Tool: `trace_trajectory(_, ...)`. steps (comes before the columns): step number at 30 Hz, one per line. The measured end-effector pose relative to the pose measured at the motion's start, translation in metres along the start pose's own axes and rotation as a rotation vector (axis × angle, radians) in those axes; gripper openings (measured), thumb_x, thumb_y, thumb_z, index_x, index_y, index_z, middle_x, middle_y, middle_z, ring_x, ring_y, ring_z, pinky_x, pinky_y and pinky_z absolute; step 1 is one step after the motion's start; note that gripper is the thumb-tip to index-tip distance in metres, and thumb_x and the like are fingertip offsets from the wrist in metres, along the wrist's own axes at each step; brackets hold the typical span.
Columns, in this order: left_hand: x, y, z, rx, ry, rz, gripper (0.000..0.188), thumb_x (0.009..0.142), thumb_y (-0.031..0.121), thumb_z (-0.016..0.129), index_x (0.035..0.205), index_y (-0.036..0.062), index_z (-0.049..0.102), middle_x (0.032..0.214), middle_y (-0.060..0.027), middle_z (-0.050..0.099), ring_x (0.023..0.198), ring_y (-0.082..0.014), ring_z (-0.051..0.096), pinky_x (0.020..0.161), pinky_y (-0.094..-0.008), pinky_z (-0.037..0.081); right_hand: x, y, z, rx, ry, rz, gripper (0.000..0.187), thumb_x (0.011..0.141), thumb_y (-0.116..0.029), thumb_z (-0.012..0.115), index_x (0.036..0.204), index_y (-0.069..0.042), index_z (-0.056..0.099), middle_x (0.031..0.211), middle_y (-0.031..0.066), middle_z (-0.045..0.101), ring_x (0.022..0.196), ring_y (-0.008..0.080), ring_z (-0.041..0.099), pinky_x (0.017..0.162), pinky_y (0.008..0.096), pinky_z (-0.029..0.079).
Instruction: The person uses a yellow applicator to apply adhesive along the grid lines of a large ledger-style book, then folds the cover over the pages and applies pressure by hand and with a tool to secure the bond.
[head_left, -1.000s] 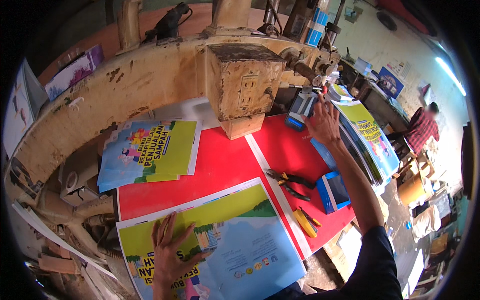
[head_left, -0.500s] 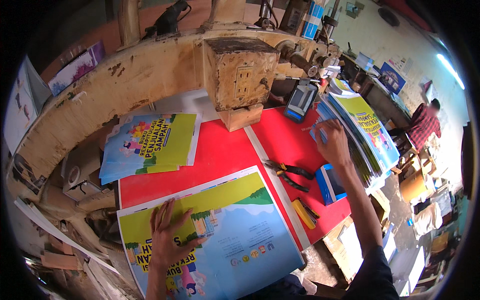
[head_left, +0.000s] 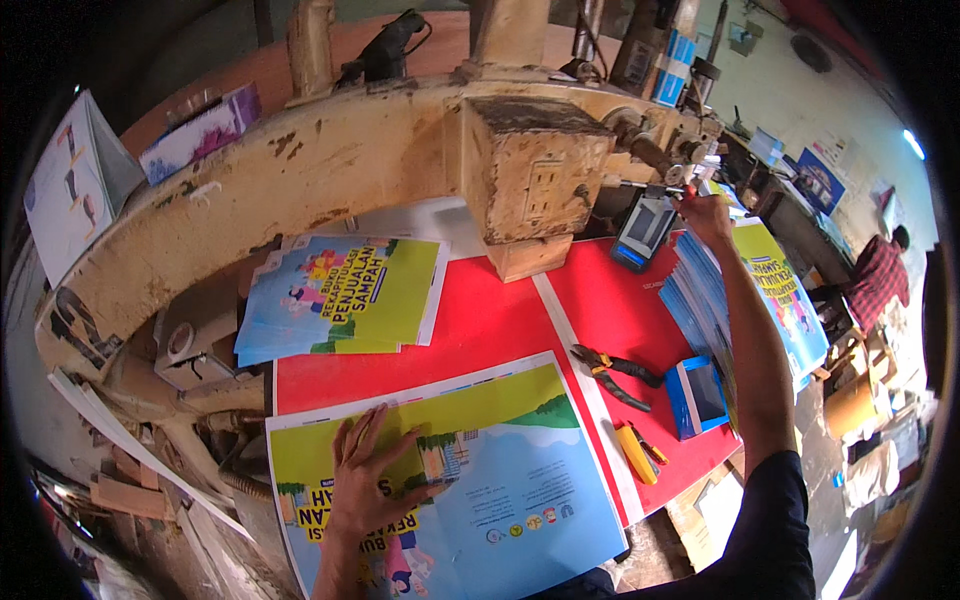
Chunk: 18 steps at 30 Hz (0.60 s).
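My left hand lies flat with fingers spread on a large printed cover sheet, blue and green with a white margin. My right hand is stretched forward past the phone, its fingers closed at the red-tipped end of a thin metal lever on the machine. The exact grip is partly hidden. A phone leans beside that hand. Below my right forearm stands a fanned stack of printed sheets. More covers lie piled at the far left of the red board.
The machine's worn cream frame and its boxy head arch over the table. Pliers, a small blue box and a yellow cutter knife lie at the right. A person in a checked shirt sits at the far right.
My right hand has moved forward from the sheet stack to the machine's lever and closed there. My left hand stays on the cover sheet. The view has shifted slightly.
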<state>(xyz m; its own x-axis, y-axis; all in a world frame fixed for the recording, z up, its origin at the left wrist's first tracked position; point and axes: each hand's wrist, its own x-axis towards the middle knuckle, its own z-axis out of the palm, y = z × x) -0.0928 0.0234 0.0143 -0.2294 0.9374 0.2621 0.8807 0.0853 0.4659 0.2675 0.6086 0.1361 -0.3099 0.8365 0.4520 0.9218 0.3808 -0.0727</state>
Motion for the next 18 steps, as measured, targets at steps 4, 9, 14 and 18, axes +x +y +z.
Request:
trace_trajectory(4,0.004,0.001,-0.003,-0.01,-0.005,-0.007,0.076,0.068,0.049,0.092,0.137,0.0242,0.072,0.162,-0.016,0.045,0.153,-0.034,0.036,0.128,-0.0568,0.018,-0.003,0.004,-0.002,0.152,0.014,0.151,0.038,0.079,-0.057,0.084,0.095,-0.023,0.085,0.088,0.0069,0.08,0.087,0.0281,0.077,0.084,0.0472,0.056)
trace_trajectory(9,0.004,-0.002,0.002,-0.016,0.009,0.023,0.077,0.068,0.051,0.092,0.138,0.0246,0.071,0.163,-0.0162,0.043,0.153,-0.0332,0.037,0.128,-0.0558,0.018,0.002,0.023,0.006,0.193,0.056,0.137,0.041,0.075,-0.057,0.087,0.096,-0.022,0.085,0.089,0.0059,0.08,0.09,0.0276,0.076,0.09,0.0538,0.051)
trace_trajectory(14,0.003,0.001,0.0,-0.014,-0.003,0.006,0.077,0.069,0.051,0.091,0.137,0.0236,0.072,0.164,-0.0163,0.042,0.153,-0.0328,0.037,0.128,-0.0555,0.017,-0.004,0.011,0.011,0.195,0.079,0.152,0.04,0.077,-0.056,0.085,0.094,-0.02,0.085,0.086,0.0086,0.078,0.09,0.0311,0.075,0.087,0.0571,0.05)
trace_trajectory(18,0.001,-0.002,0.003,0.0,0.007,0.018,0.077,0.069,0.052,0.091,0.137,0.0231,0.072,0.164,-0.0155,0.042,0.153,-0.0325,0.036,0.128,-0.0554,0.017,-0.003,0.014,0.0,0.162,0.053,0.124,0.043,0.081,-0.061,0.079,0.096,-0.021,0.085,0.087,0.0117,0.078,0.089,0.032,0.075,0.085,0.0554,0.052)
